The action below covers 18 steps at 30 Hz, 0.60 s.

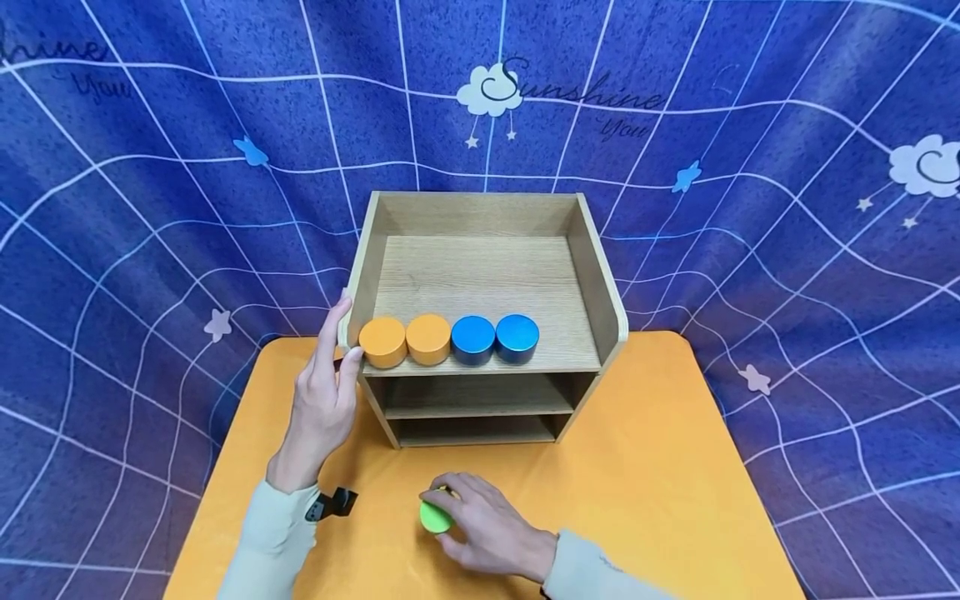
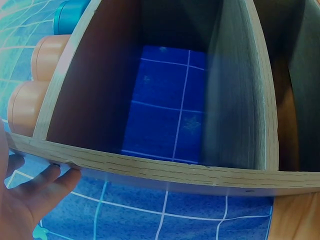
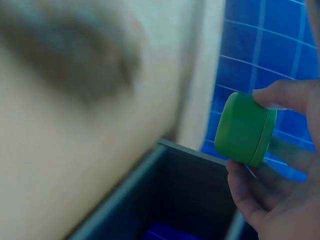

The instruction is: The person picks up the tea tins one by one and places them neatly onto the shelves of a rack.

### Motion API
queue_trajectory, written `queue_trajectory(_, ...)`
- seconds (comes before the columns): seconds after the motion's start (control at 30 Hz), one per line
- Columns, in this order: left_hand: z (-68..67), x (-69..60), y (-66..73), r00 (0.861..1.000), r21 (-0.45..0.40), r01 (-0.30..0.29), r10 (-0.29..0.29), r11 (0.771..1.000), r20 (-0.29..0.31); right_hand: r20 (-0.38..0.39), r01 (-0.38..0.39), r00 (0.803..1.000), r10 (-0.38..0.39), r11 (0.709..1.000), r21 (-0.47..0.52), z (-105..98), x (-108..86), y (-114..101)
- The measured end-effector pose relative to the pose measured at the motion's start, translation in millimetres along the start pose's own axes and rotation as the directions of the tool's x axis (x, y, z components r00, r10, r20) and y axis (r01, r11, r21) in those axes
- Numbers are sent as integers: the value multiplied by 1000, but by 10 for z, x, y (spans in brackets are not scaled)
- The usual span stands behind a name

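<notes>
My left hand [image 1: 325,402] rests against the left side of a small wooden shelf [image 1: 480,218]. Its fingers lie straight along the outer side panel, and the thumb reaches the front edge beside an orange round tin [image 1: 383,340]. In front of the shelf, my right hand [image 1: 487,523] grips a small green round tin [image 3: 245,129] between thumb and fingers. The right wrist view shows the tin's rounded body and a seam near one end. A second orange tin [image 1: 428,337] and two blue tins, one blue tin [image 1: 473,338] beside another blue tin [image 1: 517,337], line the shelf top's front edge.
The shelf stands on an orange-covered table [image 1: 645,467]. Raised side walls and a back board border its top, with open compartments [image 1: 480,395] below. A blue grid-patterned curtain [image 1: 300,117] hangs behind and at both sides. A black strap device [image 1: 330,505] sits on the left wrist.
</notes>
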<state>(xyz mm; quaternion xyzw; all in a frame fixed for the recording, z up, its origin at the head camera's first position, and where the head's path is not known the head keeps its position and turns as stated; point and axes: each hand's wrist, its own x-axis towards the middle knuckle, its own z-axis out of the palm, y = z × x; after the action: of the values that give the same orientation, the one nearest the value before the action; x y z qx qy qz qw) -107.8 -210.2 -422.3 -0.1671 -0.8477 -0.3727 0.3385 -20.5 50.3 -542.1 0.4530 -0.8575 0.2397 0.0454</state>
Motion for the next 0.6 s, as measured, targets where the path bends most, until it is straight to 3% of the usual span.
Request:
queue_trajectory(0.3,4,-9,2,1000,-9,3,-3,1000,-1,-90,-39,995,40,999,15,-583,-18,-81)
queue_trajectory(0.6,5,-6,-4,1000,-5,2,-2,1000,-3,-170,-44,985,38,998,-33,-1055,-64,-91)
